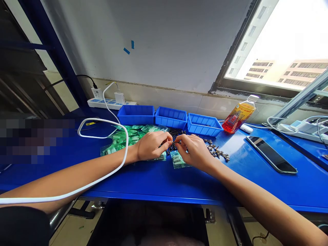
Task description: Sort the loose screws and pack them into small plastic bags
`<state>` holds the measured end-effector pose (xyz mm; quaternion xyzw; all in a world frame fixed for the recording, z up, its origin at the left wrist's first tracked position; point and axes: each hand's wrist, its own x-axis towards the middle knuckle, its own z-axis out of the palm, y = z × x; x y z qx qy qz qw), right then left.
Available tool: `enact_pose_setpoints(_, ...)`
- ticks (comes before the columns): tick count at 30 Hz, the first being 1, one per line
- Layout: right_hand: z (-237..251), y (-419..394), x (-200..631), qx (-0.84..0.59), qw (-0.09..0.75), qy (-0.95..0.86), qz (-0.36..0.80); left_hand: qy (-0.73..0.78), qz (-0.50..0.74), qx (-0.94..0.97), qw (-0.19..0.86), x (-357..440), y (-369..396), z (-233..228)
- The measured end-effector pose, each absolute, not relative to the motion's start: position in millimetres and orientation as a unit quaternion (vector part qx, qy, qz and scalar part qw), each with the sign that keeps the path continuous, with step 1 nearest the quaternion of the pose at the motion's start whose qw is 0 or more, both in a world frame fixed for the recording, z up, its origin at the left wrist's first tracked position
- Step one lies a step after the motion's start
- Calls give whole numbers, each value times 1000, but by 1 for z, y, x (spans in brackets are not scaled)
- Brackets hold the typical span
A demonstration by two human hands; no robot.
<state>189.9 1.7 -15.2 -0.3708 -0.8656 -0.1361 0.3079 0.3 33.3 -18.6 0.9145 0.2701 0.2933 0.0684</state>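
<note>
I see my left hand (151,145) and right hand (194,150) meeting just in front of the middle blue bin (171,117), fingers pinched together on a small dark part (175,142), above the green packets (128,136) on the bench (159,181)

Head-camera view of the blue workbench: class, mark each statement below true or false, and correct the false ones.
1. Three blue bins stand in a row at the back of the workbench. True.
2. The smartphone lies to the left of both hands. False: it lies to their right.
3. The left hand and the right hand meet fingertip to fingertip over small dark parts. True.
4. The orange drink bottle lies inside a bin. False: it is on the bench, right of the bins.
5. A white cable crosses the left forearm. True.
</note>
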Motion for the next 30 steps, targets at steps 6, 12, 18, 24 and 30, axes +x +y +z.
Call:
enact_pose_setpoints(6,-16,2,190,-370,308,-865,-137,262,294,917,67,0,33,-17)
enact_pose_setpoints(12,-16,3,190,-370,307,-865,-143,276,259,922,77,1,33,-17)
enact_pose_setpoints(18,-15,2,190,-378,301,-864,-141,280,253,923,78,1,33,-17)
enact_pose_setpoints(24,-14,1,189,-382,301,-862,-145,260,252,928,86,1,33,-18)
enact_pose_setpoints(30,-15,0,188,-381,298,-863,-143,256,259,928,84,1,33,-17)
